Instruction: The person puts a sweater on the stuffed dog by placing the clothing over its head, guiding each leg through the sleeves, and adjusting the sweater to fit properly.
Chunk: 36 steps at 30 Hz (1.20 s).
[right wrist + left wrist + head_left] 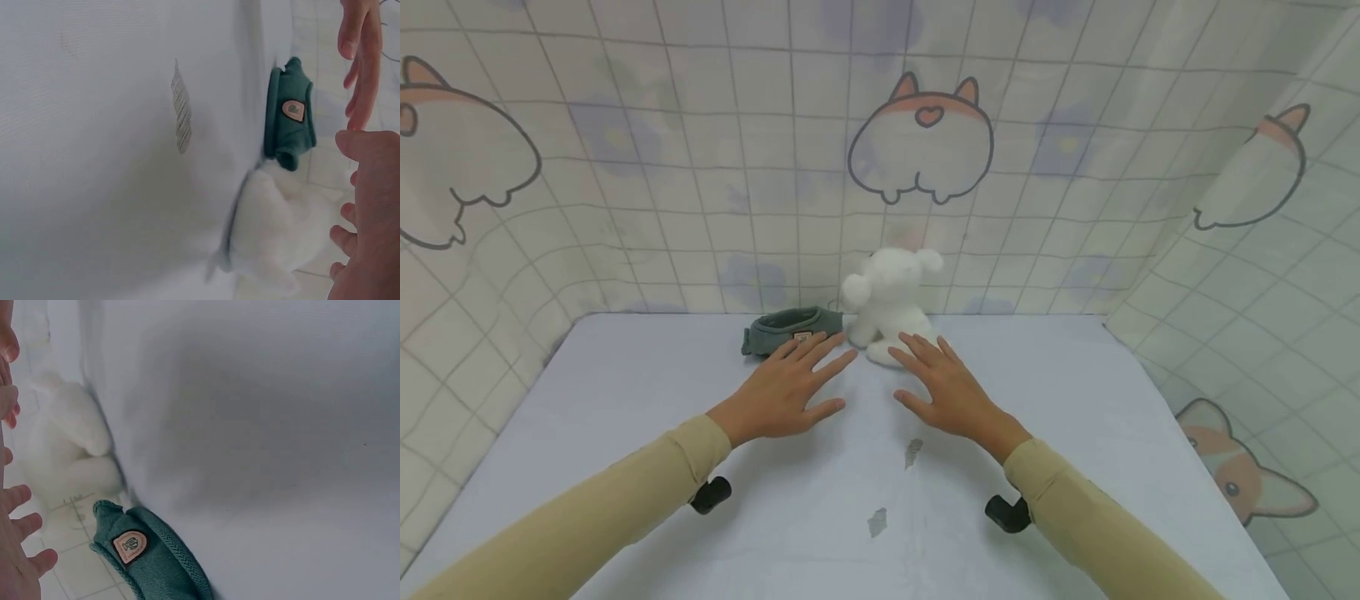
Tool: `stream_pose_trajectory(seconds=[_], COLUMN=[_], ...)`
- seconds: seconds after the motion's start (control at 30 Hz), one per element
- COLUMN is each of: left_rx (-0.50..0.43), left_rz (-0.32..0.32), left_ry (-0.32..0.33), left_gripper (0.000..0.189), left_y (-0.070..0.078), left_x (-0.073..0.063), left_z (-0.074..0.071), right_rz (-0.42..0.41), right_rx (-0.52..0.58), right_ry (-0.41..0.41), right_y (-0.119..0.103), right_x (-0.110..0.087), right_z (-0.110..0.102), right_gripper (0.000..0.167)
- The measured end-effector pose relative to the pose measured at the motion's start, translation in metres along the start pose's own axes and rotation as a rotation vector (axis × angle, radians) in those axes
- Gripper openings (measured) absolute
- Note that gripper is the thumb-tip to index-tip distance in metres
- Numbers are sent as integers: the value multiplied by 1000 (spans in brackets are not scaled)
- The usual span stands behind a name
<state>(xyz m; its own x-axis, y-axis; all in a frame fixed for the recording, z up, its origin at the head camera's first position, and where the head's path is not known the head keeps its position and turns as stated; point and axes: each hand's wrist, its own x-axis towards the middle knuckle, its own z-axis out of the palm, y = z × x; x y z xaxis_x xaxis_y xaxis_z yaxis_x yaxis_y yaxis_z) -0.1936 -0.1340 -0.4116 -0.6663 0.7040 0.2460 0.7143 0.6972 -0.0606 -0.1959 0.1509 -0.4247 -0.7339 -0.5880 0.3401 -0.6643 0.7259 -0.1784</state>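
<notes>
Both hands are held out over the table, palms down with fingers spread, and neither holds anything. The left hand (782, 392) is nearest a small green knit garment (793, 327) with a pinkish patch, which lies at the table's back edge. Just right of the garment sits a white plush toy (889, 300) with round ears, close to the back wall. In the head view the right hand's (951, 390) fingertips overlap the toy's lower part; the wrist views show the hands apart from both things. The garment (153, 553) and the toy (275, 225) also appear in the wrist views.
A white-covered table (647, 400) spans the space, with small grey worn patches (877, 522) near its middle. Behind it and at both sides hangs a checked curtain (700, 167) printed with cartoon corgis. Dark wrist-camera mounts (1009, 513) stick out below the beige sleeves.
</notes>
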Motion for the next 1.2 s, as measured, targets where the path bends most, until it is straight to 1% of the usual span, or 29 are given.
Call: stream_pose_trajectory(seconds=[0.2,0.27,0.53,0.7,0.97,1.2], left_rx=[-3,0,-14,-15,-33,-63], left_rz=[-9,-12,-32,-40,-51,-89], left_ry=[19,23,-17,-12,15,-8], left_gripper=[66,66,67,67,66,66], left_y=[-2,-3,-5,-6,-8,-9], left_x=[5,8,21,28,34,36], left_z=[6,9,20,27,33,36], right_rz=[34,45,64,93,118,136], right_rx=[13,13,26,3,-11,8], right_ry=[-19,-15,31,26,42,67], right_y=[2,3,10,15,20,23], right_x=[0,0,-2,-4,-1,2], right_z=[3,3,6,10,17,19], right_gripper=[60,60,59,59,59,59])
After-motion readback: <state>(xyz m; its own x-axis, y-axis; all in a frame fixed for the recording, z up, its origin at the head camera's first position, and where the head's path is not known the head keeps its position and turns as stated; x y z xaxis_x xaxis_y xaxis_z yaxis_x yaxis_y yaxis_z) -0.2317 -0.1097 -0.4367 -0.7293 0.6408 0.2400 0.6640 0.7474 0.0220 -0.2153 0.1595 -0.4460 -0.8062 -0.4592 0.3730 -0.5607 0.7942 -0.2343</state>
